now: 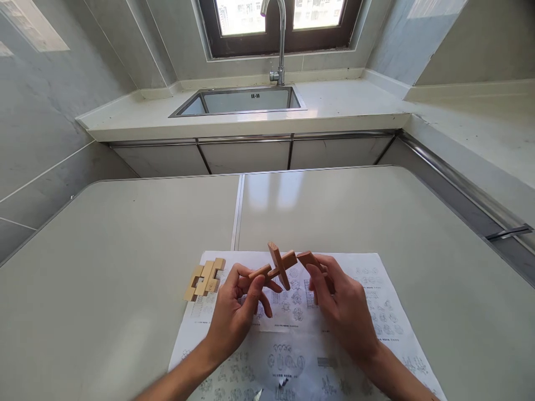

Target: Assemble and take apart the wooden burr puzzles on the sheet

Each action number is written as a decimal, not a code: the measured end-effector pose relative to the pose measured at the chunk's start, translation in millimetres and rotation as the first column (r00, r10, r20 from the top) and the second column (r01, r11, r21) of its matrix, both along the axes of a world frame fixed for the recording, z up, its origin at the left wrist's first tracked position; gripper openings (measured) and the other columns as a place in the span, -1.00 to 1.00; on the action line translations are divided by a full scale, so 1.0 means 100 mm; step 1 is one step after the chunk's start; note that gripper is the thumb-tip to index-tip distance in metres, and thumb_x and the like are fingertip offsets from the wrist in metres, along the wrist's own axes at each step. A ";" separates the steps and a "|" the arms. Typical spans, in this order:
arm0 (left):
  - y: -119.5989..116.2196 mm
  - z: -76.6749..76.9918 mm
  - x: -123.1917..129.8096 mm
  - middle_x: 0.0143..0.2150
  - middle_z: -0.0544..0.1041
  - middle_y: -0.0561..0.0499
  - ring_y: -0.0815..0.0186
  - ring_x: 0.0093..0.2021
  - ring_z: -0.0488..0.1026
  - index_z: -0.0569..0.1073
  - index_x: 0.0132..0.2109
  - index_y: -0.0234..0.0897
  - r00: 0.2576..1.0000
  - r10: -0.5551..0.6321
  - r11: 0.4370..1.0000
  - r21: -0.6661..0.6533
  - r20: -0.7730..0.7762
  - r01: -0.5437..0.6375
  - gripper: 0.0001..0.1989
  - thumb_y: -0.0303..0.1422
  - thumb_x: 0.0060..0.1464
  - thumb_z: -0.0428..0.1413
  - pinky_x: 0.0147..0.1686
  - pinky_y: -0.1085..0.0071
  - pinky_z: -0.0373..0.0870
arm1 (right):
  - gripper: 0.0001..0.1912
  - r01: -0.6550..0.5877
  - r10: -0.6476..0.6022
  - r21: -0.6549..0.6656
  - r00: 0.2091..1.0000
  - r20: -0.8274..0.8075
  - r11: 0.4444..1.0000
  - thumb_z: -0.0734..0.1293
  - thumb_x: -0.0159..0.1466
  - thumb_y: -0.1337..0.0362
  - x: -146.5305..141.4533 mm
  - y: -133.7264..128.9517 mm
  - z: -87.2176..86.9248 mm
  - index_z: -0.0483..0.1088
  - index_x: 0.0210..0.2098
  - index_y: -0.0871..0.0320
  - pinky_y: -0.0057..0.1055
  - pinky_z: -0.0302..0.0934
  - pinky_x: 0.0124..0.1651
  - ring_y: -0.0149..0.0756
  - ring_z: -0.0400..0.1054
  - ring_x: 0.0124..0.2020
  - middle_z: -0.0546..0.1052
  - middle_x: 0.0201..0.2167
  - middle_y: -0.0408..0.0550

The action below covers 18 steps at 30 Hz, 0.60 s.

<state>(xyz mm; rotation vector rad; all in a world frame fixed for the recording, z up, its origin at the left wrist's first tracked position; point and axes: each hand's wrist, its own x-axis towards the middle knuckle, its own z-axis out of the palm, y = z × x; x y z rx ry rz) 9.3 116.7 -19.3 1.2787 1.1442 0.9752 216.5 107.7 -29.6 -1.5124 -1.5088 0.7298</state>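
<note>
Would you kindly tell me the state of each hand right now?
Left hand: closed, holding crossed wooden pieces.
Right hand: closed, holding a wooden piece.

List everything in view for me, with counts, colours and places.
Table: one, pale grey, foreground
Printed diagram sheet: one, white, on table
Notched wooden pieces: about three, light tan, sheet's upper left
Crossed wooden pieces: at least two, brown, above sheet
Separate wooden piece: at least one, brown, right of these
Countertop: one, white, beyond table
Sink: one, silver, in countertop
Faucet: one, silver, behind sink
Window: one, brown, behind faucet
Cabinet panels: several, grey, below countertop
Wall tiles: several, grey, both sides
Left hand: one, bare, holding crossed pieces
Right hand: one, bare, holding separate piece
</note>
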 end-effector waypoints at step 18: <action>0.01 -0.02 0.00 -0.06 0.70 -0.08 0.37 -0.48 0.58 0.33 -0.08 -0.19 0.998 0.017 1.000 0.025 -0.059 -0.015 -0.77 -0.12 0.45 0.05 -0.49 0.42 0.30 | -0.62 -0.410 -0.055 -0.239 0.412 -0.910 0.880 0.24 0.50 -0.01 0.09 0.07 0.24 0.34 0.21 -0.02 -0.54 -0.20 -0.53 -0.52 -0.18 -0.60 0.12 -0.54 -0.33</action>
